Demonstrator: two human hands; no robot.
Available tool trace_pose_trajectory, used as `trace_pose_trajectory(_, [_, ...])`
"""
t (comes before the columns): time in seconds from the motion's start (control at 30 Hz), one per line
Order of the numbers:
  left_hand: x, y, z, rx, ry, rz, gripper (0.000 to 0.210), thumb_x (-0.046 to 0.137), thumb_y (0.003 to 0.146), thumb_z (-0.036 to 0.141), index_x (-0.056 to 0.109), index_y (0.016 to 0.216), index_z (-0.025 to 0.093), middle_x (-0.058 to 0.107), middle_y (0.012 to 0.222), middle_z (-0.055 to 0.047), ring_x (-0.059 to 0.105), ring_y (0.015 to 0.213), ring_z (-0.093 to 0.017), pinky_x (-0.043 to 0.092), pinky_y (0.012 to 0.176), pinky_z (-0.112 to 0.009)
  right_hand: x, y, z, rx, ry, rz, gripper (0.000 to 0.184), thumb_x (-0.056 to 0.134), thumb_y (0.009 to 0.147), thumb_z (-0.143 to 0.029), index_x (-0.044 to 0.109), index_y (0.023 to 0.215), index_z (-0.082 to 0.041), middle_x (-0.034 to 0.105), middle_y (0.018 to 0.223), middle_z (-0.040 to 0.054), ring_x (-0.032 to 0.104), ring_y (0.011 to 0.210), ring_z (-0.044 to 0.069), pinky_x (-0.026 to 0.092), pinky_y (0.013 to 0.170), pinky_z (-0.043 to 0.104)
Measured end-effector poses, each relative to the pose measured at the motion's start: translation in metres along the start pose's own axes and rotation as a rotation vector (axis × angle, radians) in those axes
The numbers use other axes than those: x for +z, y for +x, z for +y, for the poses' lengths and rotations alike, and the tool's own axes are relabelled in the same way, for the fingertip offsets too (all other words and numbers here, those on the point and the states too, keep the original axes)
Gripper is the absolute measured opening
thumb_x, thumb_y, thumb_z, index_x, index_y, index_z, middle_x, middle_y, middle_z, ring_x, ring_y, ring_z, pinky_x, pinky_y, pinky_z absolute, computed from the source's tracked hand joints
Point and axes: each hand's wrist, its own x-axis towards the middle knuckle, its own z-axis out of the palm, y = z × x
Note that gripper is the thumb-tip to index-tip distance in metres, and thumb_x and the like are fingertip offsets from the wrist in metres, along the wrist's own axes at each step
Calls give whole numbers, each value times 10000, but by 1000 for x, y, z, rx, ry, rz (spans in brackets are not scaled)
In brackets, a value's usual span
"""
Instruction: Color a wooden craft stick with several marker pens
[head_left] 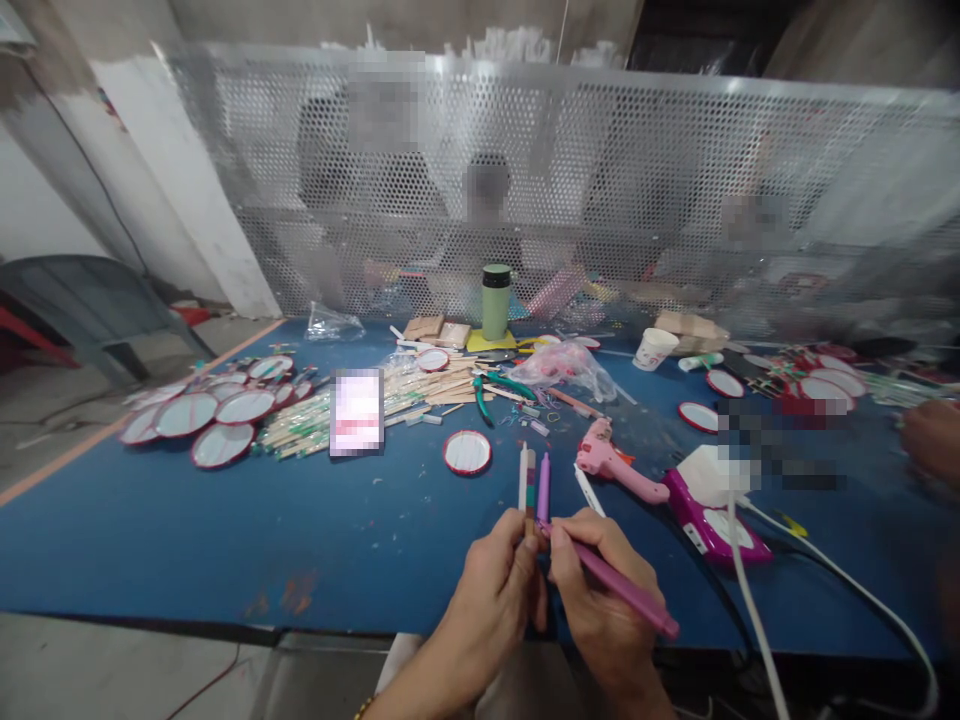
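Near the table's front edge, my left hand (pixel 499 575) pinches a narrow wooden stick (pixel 531 485) with coloured bands, upright between thumb and fingers. A white pen (pixel 523 478) runs alongside the stick; whether that hand also grips it I cannot tell. My right hand (pixel 607 590) is closed on a pink marker (pixel 622 582), held like a pen with its tip at the stick's lower part. Just beyond the fingertips is a purple marker (pixel 544 485). Another white pen (pixel 589 490) lies right of it, partly behind my right hand.
A pink glue gun (pixel 619 462) and a purple power strip (pixel 720 530) with cables lie at right. Ahead are green-handled pliers (pixel 484 400), a round white disc (pixel 467 453), sticks and a green bottle (pixel 495 305). A perforated metal screen (pixel 562 180) stands behind; a person's hand (pixel 934 440) is far right.
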Motion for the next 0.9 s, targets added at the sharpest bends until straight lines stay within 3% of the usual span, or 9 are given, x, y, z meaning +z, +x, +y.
trace_pose_trajectory(0.47, [1, 1, 3, -38, -23, -16, 468, 419, 915, 679, 418, 824, 220, 455, 472, 86, 335, 360, -61, 275, 380, -173, -2, 2, 0, 32, -17, 2, 148, 577, 913, -169, 637, 779, -192, 650, 628, -21, 620, 504, 95, 497, 494, 173])
trace_pose_trajectory(0.9, [-1, 1, 2, -36, 5, -10, 444, 414, 938, 641, 452, 842, 208, 467, 485, 81, 360, 375, -63, 291, 407, -177, -1, 1, -1, 28, 16, -10, 136, 576, 916, -151, 630, 800, -197, 644, 647, -28, 620, 516, 86, 500, 502, 166])
